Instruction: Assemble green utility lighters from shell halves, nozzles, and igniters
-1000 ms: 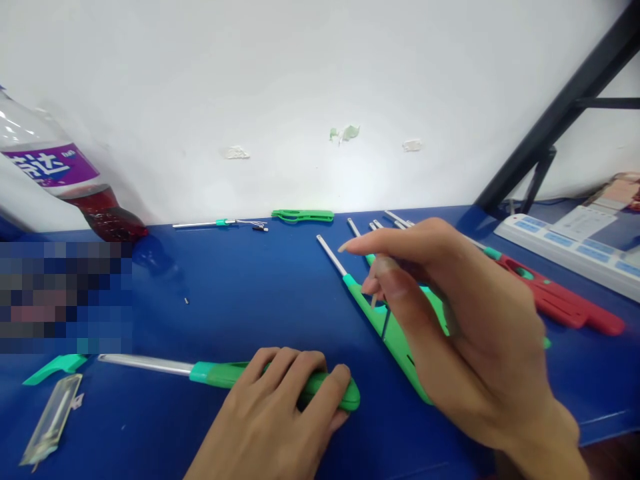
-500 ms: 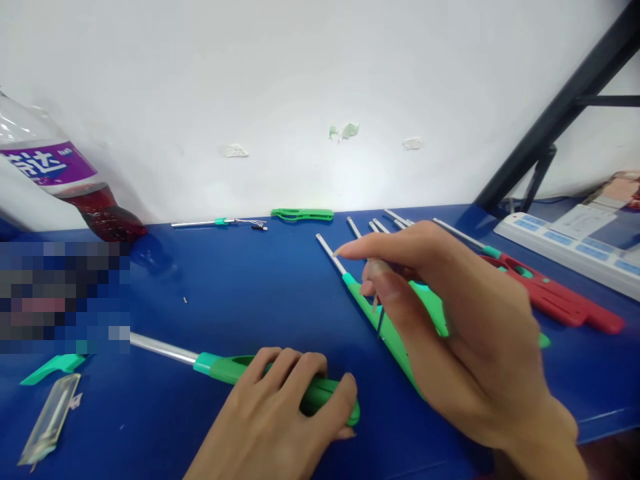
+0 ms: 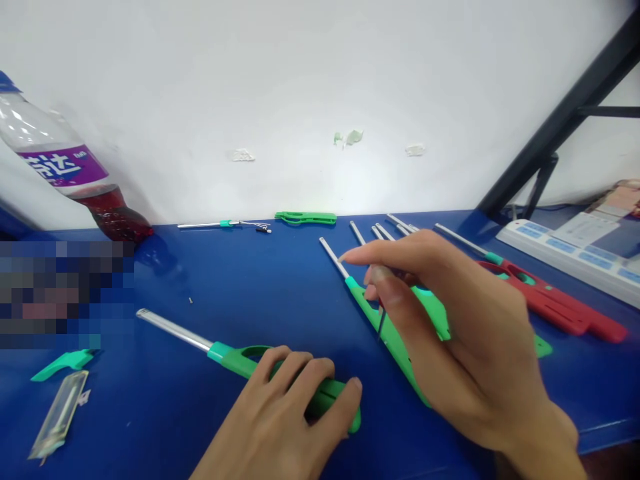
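Observation:
My left hand is wrapped over the handle of a green lighter, whose silver tube points to the left. Above the table, my right hand has its fingers bent together, with a thin dark pointed piece sticking down below the thumb. What the rest of that piece looks like is hidden by the fingers. Beneath and beside the right hand lie further green lighters with silver tubes. To their right is a red lighter.
A bottle of red drink stands at the left. A green shell and a loose tube with wires lie by the wall. A teal piece and clear tank are front left. A power strip is at right.
The view has shifted slightly, so most things appear a little further right and lower. My left hand stays on the green lighter, and its tube tip shows more fully. My right hand keeps nearly the same pose.

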`<state>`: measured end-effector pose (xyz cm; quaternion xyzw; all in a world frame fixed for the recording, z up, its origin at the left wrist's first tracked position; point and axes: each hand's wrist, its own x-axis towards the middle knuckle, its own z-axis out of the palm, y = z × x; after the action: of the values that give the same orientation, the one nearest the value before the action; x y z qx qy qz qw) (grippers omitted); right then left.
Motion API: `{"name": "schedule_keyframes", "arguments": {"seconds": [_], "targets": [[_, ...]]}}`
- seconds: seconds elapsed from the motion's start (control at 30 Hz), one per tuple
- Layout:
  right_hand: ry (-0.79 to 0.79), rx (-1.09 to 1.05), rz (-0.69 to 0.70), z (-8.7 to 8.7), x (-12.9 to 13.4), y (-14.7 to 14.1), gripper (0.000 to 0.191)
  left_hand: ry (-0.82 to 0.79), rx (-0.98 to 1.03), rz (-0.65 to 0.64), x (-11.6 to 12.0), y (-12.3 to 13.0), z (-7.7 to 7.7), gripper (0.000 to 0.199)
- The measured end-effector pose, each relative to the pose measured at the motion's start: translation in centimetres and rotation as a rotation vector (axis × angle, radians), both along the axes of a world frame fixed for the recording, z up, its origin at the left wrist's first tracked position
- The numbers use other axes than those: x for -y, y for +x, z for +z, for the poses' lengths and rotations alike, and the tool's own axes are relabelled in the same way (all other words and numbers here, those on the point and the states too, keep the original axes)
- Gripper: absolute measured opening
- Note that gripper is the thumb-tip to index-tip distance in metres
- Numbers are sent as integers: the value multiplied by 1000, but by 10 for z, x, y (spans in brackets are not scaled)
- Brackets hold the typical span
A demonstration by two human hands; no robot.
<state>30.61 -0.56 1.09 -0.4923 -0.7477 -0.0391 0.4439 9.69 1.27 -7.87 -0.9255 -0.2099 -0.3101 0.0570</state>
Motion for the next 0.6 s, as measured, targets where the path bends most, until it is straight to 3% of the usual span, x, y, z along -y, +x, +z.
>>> {"name": "schedule_keyframes", "arguments": {"seconds": [0.37,0.47,0.6], "targets": [[8,-8,22,-1,-1,-1,30,81,93,-50,2,9,-9,24],[6,-14,24,-2,-2,-1,30,80,76,-90,3,7,-1,25],[7,-15,31,-2,-1,0,29,-22,-108,-125,4,1,18,26]]}}
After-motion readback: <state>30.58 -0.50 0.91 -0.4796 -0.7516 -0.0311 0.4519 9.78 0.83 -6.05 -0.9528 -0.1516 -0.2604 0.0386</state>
